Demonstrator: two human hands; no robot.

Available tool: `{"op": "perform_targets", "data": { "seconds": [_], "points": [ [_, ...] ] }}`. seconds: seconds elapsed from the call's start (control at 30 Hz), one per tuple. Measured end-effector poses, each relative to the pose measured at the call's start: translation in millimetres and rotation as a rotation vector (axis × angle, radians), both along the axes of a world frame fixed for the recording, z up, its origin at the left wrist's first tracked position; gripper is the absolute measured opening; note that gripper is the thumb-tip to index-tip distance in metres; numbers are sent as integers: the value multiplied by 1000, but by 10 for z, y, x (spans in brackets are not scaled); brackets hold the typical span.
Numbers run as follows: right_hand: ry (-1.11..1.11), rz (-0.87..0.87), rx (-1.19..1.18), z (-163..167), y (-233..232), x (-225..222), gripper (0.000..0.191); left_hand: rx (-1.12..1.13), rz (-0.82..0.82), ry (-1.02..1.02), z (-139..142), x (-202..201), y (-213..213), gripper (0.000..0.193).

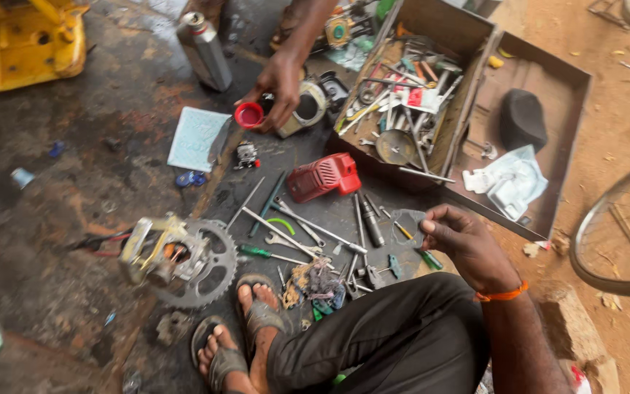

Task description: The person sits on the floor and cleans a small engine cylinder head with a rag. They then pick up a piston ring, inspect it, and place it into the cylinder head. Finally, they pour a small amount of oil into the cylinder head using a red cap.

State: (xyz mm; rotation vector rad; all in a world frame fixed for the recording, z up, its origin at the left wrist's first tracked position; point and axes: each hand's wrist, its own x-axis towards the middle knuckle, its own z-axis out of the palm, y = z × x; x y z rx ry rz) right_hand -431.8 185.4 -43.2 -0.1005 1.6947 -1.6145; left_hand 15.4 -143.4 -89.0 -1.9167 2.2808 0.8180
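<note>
on oily ground beside the toolbox (475, 87), my right hand (468, 244) pinches a flat grey gasket (407, 226). my left hand (280, 87) grasps a red cap (249, 114), touching a white tank (308, 109).

The right hand (468, 244) pinches a grey gasket (408, 226) above tools strewn on the floor (96, 95). The left hand (280, 87) holds a red cap (249, 114) beside a toolbox (468, 44).

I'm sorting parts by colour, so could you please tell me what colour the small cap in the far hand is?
Red. The small cap shows best in the head view.
</note>
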Motion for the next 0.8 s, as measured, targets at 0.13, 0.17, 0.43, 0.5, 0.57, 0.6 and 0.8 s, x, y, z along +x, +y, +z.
{"op": "perform_targets", "data": {
  "seconds": [0.13, 0.17, 0.43, 0.5, 0.57, 0.6, 0.8],
  "points": [
    [7, 300, -14, 33, -653, 710, 14, -88, -137, 298, 835, 493, 242, 47],
    [-13, 386, -17, 13, -793, 922, 15, -53, -186, 422, 913, 413, 372, 47],
    [-39, 588, -35, -173, -1358, 1957, 16, 713, 215, 908, 583, -408, 856, 33],
    [12, 598, -36, -179, -1363, 1974, 18, 716, 227, 937, 566, -394, 838, 29],
    [12, 622, -48, -219, -1364, 1950, 21, 749, 217, 949, 586, -346, 786, 25],
    [62, 661, -17, -259, -1363, 1932, 24, 706, 222, 954, 584, -323, 742, 23],
    [972, 1293, 594, -616, -1111, 1690, 38, 506, 365, 1015, 329, -224, 565, 19]
  ]
}}
